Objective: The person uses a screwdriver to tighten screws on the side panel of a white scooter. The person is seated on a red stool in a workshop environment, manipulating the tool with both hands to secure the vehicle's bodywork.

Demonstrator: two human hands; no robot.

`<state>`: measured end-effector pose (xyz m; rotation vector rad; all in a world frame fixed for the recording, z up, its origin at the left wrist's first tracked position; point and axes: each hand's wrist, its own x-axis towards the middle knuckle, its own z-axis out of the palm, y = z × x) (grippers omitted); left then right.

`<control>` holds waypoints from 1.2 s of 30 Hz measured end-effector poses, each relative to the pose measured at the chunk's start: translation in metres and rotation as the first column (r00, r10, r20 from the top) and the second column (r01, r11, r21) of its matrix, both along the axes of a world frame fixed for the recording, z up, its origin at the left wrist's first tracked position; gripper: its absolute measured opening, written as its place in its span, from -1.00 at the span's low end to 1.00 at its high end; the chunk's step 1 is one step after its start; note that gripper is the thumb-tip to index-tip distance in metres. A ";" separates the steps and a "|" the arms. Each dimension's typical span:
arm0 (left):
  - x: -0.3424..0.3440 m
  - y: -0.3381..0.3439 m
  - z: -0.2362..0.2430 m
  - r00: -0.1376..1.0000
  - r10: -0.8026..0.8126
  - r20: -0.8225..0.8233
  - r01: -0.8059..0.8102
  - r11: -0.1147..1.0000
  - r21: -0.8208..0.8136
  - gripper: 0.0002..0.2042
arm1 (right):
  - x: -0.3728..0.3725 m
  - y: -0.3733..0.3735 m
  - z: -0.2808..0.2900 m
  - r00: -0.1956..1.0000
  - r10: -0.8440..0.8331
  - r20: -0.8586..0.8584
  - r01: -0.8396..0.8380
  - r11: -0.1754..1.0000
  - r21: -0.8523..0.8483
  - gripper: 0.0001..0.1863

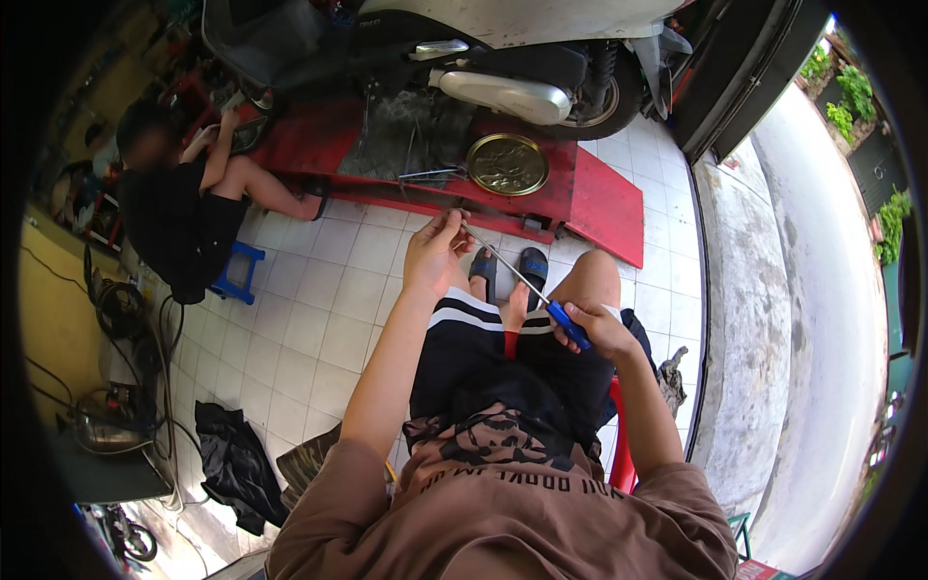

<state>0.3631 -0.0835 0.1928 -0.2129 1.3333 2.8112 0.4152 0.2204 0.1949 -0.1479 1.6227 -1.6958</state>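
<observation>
The person's right hand (597, 327) has its fingers wrapped around the handle end of a blue-handled screwdriver (558, 314), held above the right thigh. The screwdriver lies at a slant, its thin metal shaft running up and to the left toward the left hand (438, 249). The left fingers are pinched together at the far end of the shaft; whether they also hold a small part there, I cannot tell.

Just beyond the left hand is a low red surface (563, 199). On it sit a round gold-coloured tray (470, 164) and, to its left, a dark mat (387, 143), with thin metal tools (432, 174) near the mat's front edge. A scooter (512, 95) stands over the surface.

The person sits with 2 dark sandals (531, 265) on the white tiled floor (311, 319), and part of a red seat (622, 449) shows beside the right hip. At the left, a co-worker (174, 217) in dark clothes sits by a blue stool (238, 274), both hands raised. A black cloth (235, 464) lies crumpled on the floor.
</observation>
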 end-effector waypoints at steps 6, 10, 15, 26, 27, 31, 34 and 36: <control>-0.006 0.020 -0.026 0.961 -0.276 -0.018 0.271 0.952 -0.142 -0.74 | -0.009 -0.026 -0.024 0.982 -0.065 0.177 0.109 0.962 -0.252 -0.68; -0.043 0.046 -0.037 0.939 -0.340 0.047 0.340 0.907 -0.247 -0.78 | -0.050 -0.046 -0.044 0.977 -0.162 0.139 0.191 0.955 -0.229 -0.72; -0.108 0.074 -0.046 0.930 -0.368 0.008 0.336 0.838 -0.429 -0.80 | -0.123 -0.055 -0.068 0.974 -0.221 -0.038 0.215 0.968 -0.133 -0.58; -0.235 0.094 -0.116 0.897 -0.429 0.107 0.398 0.680 -0.616 -0.63 | -0.319 -0.041 -0.089 0.818 -0.540 -0.197 0.470 0.826 -0.311 -0.75; -0.231 0.098 -0.124 0.908 -0.416 0.054 0.376 0.749 -0.546 -0.62 | -0.321 -0.041 -0.096 0.807 -0.561 -0.184 0.481 0.805 -0.347 -0.73; -0.231 0.111 -0.136 0.889 -0.458 -0.008 0.356 0.702 -0.617 -0.53 | -0.328 -0.034 -0.111 0.752 -0.612 -0.247 0.519 0.779 -0.352 -0.63; -0.245 0.128 -0.136 0.885 -0.465 0.000 0.362 0.690 -0.626 -0.50 | -0.341 -0.026 -0.112 0.701 -0.633 -0.329 0.518 0.769 -0.375 -0.58; -0.250 0.141 -0.135 0.914 -0.400 -0.074 0.241 0.680 -0.693 -0.72 | -0.346 -0.023 -0.113 0.673 -0.648 -0.357 0.523 0.758 -0.390 -0.57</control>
